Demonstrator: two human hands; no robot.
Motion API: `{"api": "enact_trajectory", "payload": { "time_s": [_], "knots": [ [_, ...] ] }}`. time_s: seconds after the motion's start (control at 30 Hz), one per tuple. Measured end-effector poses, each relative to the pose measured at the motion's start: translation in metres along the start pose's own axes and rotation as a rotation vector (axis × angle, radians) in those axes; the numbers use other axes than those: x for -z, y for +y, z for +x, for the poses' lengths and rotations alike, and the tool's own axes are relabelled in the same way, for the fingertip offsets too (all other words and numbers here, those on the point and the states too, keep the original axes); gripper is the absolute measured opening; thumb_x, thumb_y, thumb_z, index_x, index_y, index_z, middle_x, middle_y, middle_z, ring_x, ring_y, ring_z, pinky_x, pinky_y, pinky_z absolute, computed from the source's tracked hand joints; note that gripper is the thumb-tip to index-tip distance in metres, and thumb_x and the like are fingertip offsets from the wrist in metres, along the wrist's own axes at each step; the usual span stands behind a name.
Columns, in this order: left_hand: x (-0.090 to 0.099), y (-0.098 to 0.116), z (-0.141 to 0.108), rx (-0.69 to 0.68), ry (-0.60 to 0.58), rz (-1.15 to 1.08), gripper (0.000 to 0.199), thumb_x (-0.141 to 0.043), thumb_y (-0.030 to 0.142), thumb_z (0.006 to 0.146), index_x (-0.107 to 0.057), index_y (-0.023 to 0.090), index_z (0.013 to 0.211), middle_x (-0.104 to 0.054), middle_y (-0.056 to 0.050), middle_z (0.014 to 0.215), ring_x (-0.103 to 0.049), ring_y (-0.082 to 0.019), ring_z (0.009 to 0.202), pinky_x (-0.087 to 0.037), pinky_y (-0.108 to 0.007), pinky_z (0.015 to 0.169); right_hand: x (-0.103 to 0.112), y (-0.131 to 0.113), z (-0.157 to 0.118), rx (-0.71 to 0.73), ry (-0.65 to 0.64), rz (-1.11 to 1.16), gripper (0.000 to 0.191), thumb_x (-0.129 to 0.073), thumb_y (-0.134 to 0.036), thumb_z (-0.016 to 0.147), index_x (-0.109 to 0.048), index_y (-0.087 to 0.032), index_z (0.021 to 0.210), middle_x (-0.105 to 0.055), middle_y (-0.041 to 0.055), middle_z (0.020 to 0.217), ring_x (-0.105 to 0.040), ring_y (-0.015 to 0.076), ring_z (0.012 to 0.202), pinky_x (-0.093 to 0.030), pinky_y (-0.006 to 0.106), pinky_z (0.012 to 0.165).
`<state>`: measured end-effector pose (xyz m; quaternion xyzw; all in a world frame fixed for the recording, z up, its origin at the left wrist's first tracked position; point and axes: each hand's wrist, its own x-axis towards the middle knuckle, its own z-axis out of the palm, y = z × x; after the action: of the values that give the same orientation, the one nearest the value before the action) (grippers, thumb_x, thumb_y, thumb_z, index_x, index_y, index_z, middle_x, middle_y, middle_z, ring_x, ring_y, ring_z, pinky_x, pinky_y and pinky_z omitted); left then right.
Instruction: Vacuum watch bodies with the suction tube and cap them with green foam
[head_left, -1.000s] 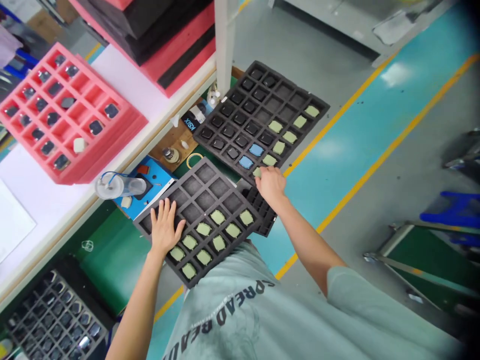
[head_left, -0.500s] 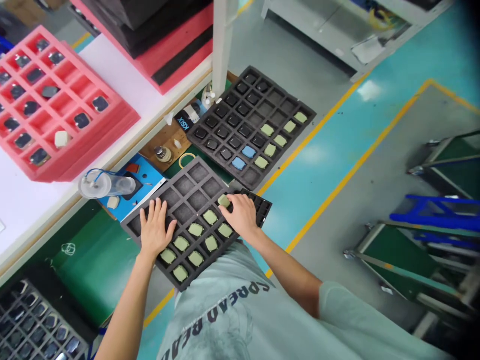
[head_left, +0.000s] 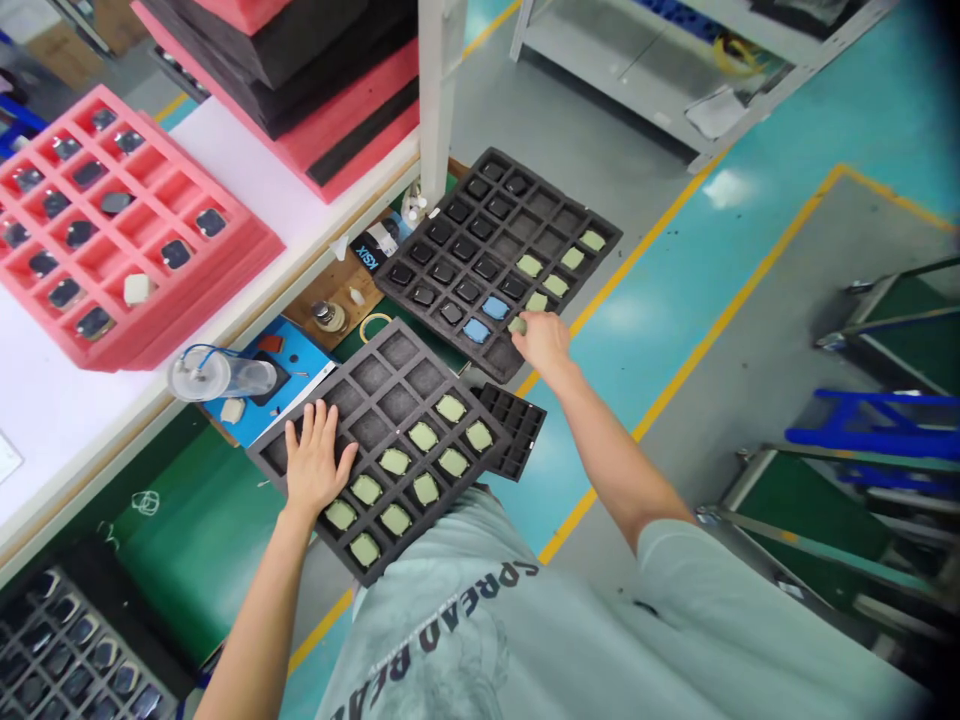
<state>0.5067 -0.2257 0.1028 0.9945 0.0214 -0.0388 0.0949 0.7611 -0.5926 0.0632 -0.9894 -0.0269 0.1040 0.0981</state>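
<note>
My left hand (head_left: 313,470) lies flat with fingers spread on a dark grey foam tray (head_left: 330,405). Pale green rounded-square pieces (head_left: 395,461) sit in two rows of that tray's pockets, while several other pockets hold nothing. Reaching to a second dark foam tray (head_left: 501,362), my right hand (head_left: 546,342) has its fingertips closed around a pale green piece (head_left: 517,326) at one of its pockets. Black pieces (head_left: 485,267), two blue pieces (head_left: 486,319) and more green ones share the second tray.
A pink foam tray (head_left: 172,180) with dark-faced pieces stands on the white table (head_left: 225,285). A clear bottle (head_left: 217,376) rests on a blue surface. A small black tray (head_left: 517,425) lies beneath the near tray's right end. Carts stand at the right.
My right hand has moved from the near tray to the far one. The green piece it held at the near tray now lies in a pocket there. My left hand stays in place.
</note>
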Motion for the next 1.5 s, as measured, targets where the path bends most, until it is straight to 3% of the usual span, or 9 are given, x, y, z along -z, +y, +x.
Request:
{"api": "enact_trajectory", "payload": {
  "time_s": [0.33,0.57,0.7,0.8,0.9,1.1,1.27,1.43,1.5],
  "knots": [
    [-0.002,-0.001,-0.003,-0.026,0.019,0.026,0.072,-0.034,0.051,0.103,-0.041,0.002,0.155,-0.030,-0.022,0.165,-0.020,-0.035,0.158,-0.004,-0.056,0.127,0.030,-0.053,-0.048,0.080,0.063,0.304,0.032,-0.069,-0.035,0.086,-0.074,-0.016,0.111,-0.076,0.0100,0.103,-0.068,0.0258,0.089,-0.053,0.035,0.080],
    [-0.004,-0.004,-0.001,-0.038,0.045,0.017,0.071,-0.037,0.050,0.103,-0.039,0.004,0.156,-0.031,-0.024,0.164,-0.021,-0.037,0.157,-0.007,-0.059,0.127,-0.012,-0.135,-0.113,0.280,0.065,0.376,0.029,-0.076,-0.033,0.087,-0.073,-0.015,0.110,-0.075,0.0133,0.106,-0.065,0.0306,0.103,-0.052,0.041,0.093],
    [-0.005,-0.005,0.000,-0.050,0.088,-0.002,0.070,-0.038,0.050,0.103,-0.039,0.005,0.157,-0.032,-0.025,0.164,-0.023,-0.038,0.156,-0.008,-0.060,0.126,-0.010,-0.096,-0.082,0.260,0.194,0.466,0.033,-0.069,-0.042,0.095,-0.071,-0.019,0.118,-0.075,0.0107,0.114,-0.066,0.0280,0.106,-0.051,0.039,0.096],
    [-0.007,-0.006,0.001,-0.056,0.107,-0.017,0.070,-0.039,0.050,0.103,-0.037,0.007,0.158,-0.031,-0.024,0.164,-0.022,-0.038,0.157,-0.008,-0.061,0.126,0.009,-0.042,-0.027,-0.104,0.304,0.398,0.033,-0.060,-0.035,0.099,-0.067,-0.018,0.126,-0.073,0.0121,0.119,-0.066,0.0284,0.108,-0.051,0.042,0.098],
    [-0.009,-0.006,0.002,-0.066,0.122,-0.022,0.070,-0.038,0.050,0.103,-0.037,0.007,0.158,-0.031,-0.024,0.164,-0.023,-0.038,0.156,-0.009,-0.062,0.126,0.022,-0.003,0.024,-0.403,0.175,0.289,0.028,-0.066,-0.030,0.092,-0.071,-0.012,0.112,-0.073,0.0196,0.113,-0.067,0.0344,0.111,-0.051,0.046,0.096],
    [-0.008,-0.006,-0.001,-0.058,0.113,-0.026,0.070,-0.039,0.051,0.102,-0.038,0.008,0.158,-0.033,-0.024,0.164,-0.024,-0.038,0.156,-0.009,-0.061,0.126,0.021,0.012,0.047,-0.472,0.108,0.352,0.017,-0.079,-0.027,0.078,-0.070,-0.013,0.081,-0.073,0.0167,0.090,-0.070,0.0305,0.090,-0.054,0.038,0.080],
    [-0.006,-0.006,-0.003,-0.037,0.068,-0.045,0.072,-0.040,0.053,0.101,-0.037,0.008,0.158,-0.032,-0.022,0.165,-0.022,-0.036,0.157,-0.007,-0.059,0.127,0.029,-0.010,0.010,-0.334,0.132,0.500,0.025,-0.055,-0.030,0.096,-0.071,-0.011,0.096,-0.074,0.0092,0.089,-0.068,0.0193,0.079,-0.052,0.026,0.070],
    [-0.004,-0.006,-0.003,-0.026,0.050,-0.044,0.073,-0.042,0.052,0.101,-0.036,0.008,0.159,-0.030,-0.022,0.165,-0.021,-0.035,0.157,-0.006,-0.058,0.127,0.014,-0.106,-0.077,0.361,-0.241,0.577,0.017,-0.067,-0.032,0.093,-0.077,-0.019,0.097,-0.077,0.0034,0.091,-0.070,0.0172,0.080,-0.050,0.024,0.070],
    [-0.002,-0.005,-0.003,-0.023,0.048,-0.045,0.072,-0.043,0.052,0.101,-0.036,0.009,0.159,-0.030,-0.022,0.166,-0.020,-0.035,0.158,-0.007,-0.058,0.127,0.006,-0.144,-0.104,0.433,-0.309,0.456,0.012,-0.073,-0.032,0.089,-0.077,-0.020,0.087,-0.077,0.0051,0.091,-0.072,0.0212,0.084,-0.050,0.027,0.072]
  ]
}}
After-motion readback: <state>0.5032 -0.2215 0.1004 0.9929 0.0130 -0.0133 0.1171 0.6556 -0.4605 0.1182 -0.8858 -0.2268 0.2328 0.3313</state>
